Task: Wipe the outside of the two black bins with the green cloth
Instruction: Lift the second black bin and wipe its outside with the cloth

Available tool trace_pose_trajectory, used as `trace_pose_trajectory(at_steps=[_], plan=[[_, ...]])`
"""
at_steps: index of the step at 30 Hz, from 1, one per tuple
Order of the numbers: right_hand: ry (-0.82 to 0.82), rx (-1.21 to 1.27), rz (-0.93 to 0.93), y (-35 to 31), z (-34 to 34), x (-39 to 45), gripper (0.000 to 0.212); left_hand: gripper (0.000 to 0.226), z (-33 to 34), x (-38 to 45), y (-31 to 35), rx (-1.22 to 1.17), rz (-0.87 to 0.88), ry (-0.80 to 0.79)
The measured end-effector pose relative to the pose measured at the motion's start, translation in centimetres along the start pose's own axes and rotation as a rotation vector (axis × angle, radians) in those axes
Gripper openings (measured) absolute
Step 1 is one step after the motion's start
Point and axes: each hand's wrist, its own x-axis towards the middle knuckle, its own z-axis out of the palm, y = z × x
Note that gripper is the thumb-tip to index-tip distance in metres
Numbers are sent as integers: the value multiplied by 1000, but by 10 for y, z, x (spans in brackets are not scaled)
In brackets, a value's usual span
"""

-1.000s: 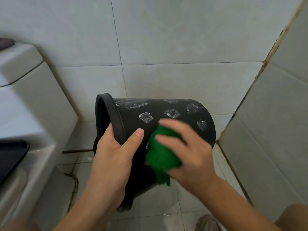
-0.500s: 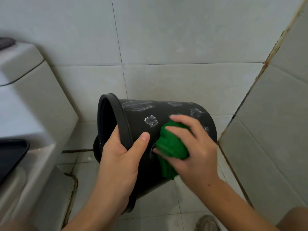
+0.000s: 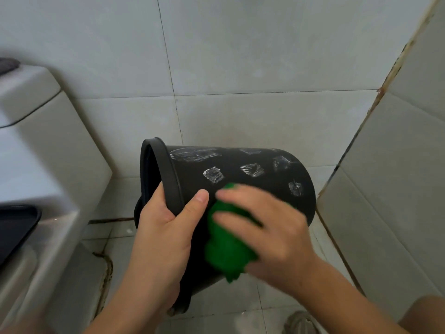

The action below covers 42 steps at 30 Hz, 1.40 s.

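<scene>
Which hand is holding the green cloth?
The right hand presses the green cloth against the black bin. The left hand only grips the bin's rim.

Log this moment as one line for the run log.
left hand: grips black bin rim, tipped sideways | right hand: presses green cloth on bin side | patches unwiped

You get soft, even daylight with faint shadows; your right hand (image 3: 272,235) smears with motion blur, glare streaks the bin (image 3: 240,169), and wall tile lines (image 3: 168,68) bow toward the edges.
</scene>
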Motion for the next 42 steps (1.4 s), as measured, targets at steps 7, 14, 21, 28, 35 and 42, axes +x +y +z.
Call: trace_pose_trajectory(at_steps=[7,14,21,28,35,42], plan=[[57,9,50,-16,6,-3,29,28,4,-3,4,23,10,20],[16,10,217,7,-5,7,42,36,5,-5,6,-17,-26,2],[-103,33,-95,-25,5,-16,35,25,-2,-4,8,-57,-69,48],[-13,-35,88,2,-3,-5,43,27,0,-8,10,-55,-46,16],[-5,10,-54,-27,10,-10,37,29,-1,-5,10,-40,-54,33],[46,10,311,16,-1,15,41,34,-2,-5,11,-31,-3,-11]])
